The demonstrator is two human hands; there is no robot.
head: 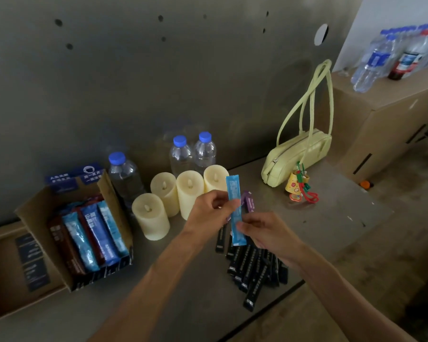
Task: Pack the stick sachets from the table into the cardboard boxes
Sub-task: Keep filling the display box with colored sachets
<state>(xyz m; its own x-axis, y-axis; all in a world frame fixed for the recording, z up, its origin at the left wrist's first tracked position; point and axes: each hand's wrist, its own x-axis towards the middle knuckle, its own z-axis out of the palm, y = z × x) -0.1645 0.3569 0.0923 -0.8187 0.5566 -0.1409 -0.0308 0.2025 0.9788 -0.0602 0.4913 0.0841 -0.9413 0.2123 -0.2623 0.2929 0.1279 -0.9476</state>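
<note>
The left hand point(208, 211) and right hand point(267, 233) both pinch one light-blue stick sachet point(234, 193), held upright above the pile of black sachets point(255, 270) on the table point(183, 304). At the left, the open cardboard box point(109, 193) holds blue and dark-red sachets point(92, 238) beside four candles point(150, 215).

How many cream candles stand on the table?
4 candles: one in front, beside the cardboard box; three in a row behind it, before the water bottles. None seems hidden.
</note>
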